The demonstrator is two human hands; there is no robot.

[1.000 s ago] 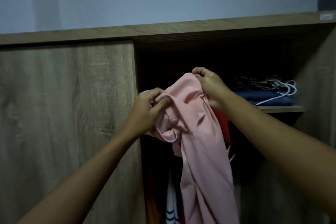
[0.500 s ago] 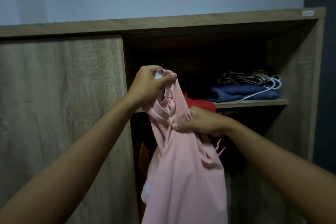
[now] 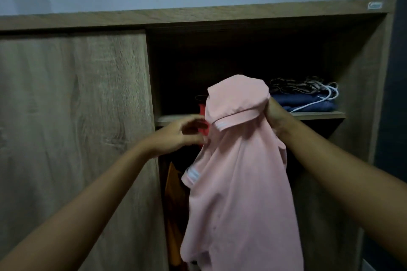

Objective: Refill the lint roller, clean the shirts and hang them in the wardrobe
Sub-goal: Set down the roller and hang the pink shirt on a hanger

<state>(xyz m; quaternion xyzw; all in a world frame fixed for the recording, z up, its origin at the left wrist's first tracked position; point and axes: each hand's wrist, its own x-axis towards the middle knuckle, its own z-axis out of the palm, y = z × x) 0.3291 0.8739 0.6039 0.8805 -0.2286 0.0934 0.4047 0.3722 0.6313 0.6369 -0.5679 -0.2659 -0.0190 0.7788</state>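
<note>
A pink polo shirt [image 3: 240, 182] with white-striped collar and sleeve trim hangs in front of the open wardrobe [image 3: 361, 68]. My right hand [image 3: 274, 112] is mostly hidden behind the shirt's top and holds it up at shelf height. My left hand [image 3: 182, 134] is at the shirt's left edge below the collar, fingers curled and pinching the fabric. Something red [image 3: 202, 110] shows just behind the shirt and my left fingers; whether it is a hanger or a garment is unclear. No lint roller is in view.
A wooden sliding door [image 3: 72, 127] covers the wardrobe's left half. On the inner shelf [image 3: 319, 114] lie folded blue clothes [image 3: 308, 103] with white cords under a dark patterned item. An orange garment [image 3: 174, 193] hangs below in the dark interior.
My right hand has gone from the shirt's middle up behind its top. My left hand has let go of the collar top and dropped to the left edge. The shirt has shifted right.
</note>
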